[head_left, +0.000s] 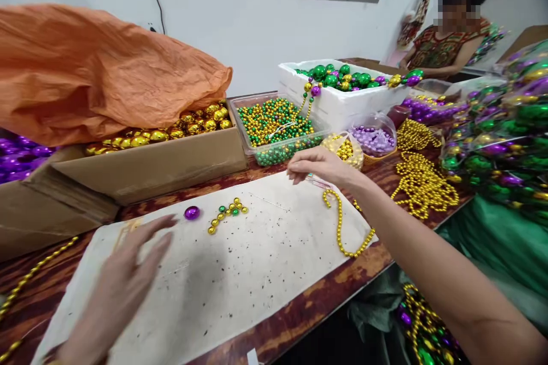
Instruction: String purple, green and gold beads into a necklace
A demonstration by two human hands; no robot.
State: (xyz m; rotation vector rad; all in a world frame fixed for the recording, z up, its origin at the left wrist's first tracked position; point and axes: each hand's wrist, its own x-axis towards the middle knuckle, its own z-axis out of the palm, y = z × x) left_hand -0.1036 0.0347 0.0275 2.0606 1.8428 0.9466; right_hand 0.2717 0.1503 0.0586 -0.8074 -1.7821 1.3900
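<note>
Gold-and-green bead cluster: a short branching line of shiny round gold beads with 2 green ones (232,207), lying on the mat left of the frame's centre; whether a thread joins them cannot be told.
Purple ball: 1 larger glossy purple ball (192,213), just left of the cluster and apart from it.
White thread: a thin pale line (269,201) on the mat, right of the cluster, with no bead visibly on it.
Left hand: blurred, lower left of the frame (117,276), thumb and fingers spread with nothing seen between them, nearest the purple ball.
Right hand: just right of the frame's centre (319,164), fingers bent and close together before the tub; I cannot tell whether they pinch anything.
Gold strand: a curved string of small round gold beads (340,232) on the mat's right side, below the right forearm.
Progress: seemingly early; beads lie grouped in the cluster, while the purple ball appears unattached and the gold strand lies separate from both.
Mat: off-white sheet with dark specks (257,274), across the centre.
Bead tub: clear plastic tub (319,132) of gold and green beads, above centre.
Gold-ball box: brown cardboard box (149,174), left of centre.
Foam box: white box (334,105) holding green, purple and gold strands, upper right.
Co-worker: a person (454,51), upper right.
</note>
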